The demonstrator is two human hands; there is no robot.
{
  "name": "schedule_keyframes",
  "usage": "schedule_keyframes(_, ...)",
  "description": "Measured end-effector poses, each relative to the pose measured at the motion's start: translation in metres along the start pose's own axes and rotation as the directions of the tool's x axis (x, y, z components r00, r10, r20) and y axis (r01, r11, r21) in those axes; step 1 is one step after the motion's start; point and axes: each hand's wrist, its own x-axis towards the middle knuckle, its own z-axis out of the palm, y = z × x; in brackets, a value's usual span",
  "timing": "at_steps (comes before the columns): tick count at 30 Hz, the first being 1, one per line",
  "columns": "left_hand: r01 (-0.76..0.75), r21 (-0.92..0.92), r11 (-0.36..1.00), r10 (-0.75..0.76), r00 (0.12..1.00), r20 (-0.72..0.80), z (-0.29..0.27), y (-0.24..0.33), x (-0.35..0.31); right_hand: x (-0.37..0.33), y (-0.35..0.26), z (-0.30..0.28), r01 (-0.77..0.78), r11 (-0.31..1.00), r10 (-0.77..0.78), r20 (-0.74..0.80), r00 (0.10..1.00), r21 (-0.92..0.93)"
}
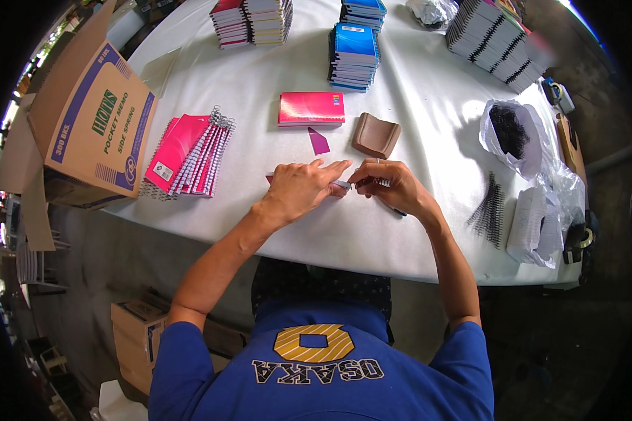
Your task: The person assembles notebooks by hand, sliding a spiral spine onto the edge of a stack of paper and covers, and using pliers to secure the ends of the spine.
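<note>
Over the near part of the table, my left hand (296,189) holds down a small notebook (341,184), which is mostly hidden under the palm. My right hand (393,184) is closed at the notebook's right end, with thumb and fingers pinched together. What it grips is too small to make out. A slim dark tip (399,212) sticks out below the right hand. Just beyond the hands are a brown curved block (376,135), a small purple piece (319,141) and a stack of pink covered booklets (312,109).
Pink spiral notebooks (179,158) lie at the left beside a large open carton (95,123). Blue notebooks (354,56) and other stacks (253,21) stand at the far side. Bags of black coils (510,133) and loose black coils (491,210) lie at the right.
</note>
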Motion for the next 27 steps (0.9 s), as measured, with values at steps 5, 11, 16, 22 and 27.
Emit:
schedule_keyframes(5, 0.082, 0.004, 0.997, -0.082, 0.996, 0.045, -0.001, 0.001, 0.003, -0.008, -0.013, 0.018, 0.087, 0.953, -0.146, -0.189, 0.971, -0.29)
schedule_keyframes(11, 0.063, 0.005, 0.998, -0.064, 0.997, 0.041, 0.003, -0.002, 0.005, -0.014, 0.003, 0.02, 0.058, 0.942, -0.121, -0.174, 0.977, -0.331)
schedule_keyframes(16, -0.027, -0.112, 0.993, 0.011, 0.989, -0.146, 0.001, 0.006, 0.008, -0.01, -0.01, 0.022, 0.019, 0.918, -0.138, -0.276, 0.951, -0.396)
schedule_keyframes(22, 0.057, -0.052, 0.997, -0.053, 0.996, 0.072, -0.003, 0.007, 0.011, -0.007, -0.014, 0.022, 0.028, 0.891, -0.146, -0.227, 0.963, -0.453)
schedule_keyframes(27, 0.077, -0.052, 0.996, -0.072, 0.993, 0.093, -0.002, 0.006, 0.011, 0.002, -0.021, 0.027, 0.142, 0.867, -0.294, -0.261, 0.919, -0.477)
